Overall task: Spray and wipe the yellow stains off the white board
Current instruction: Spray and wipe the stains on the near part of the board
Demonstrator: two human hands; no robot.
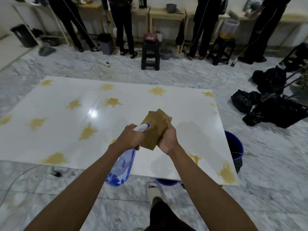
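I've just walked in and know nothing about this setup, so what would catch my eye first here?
Probably the big white board lying low over the marble floor, dotted with yellow stains across its left and far parts. Above its near edge, the left hand grips a blue spray bottle while the right hand holds a brownish cloth.

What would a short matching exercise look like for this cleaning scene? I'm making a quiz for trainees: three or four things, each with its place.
Things:
1. spray bottle
2. cloth
3. bucket
4. bin bags

Places:
A. on the floor to the right of the board
B. in the right hand
C. partly under the board's right edge
D. in the left hand

Pairs: 1-D, 2-B, 3-C, 4-A
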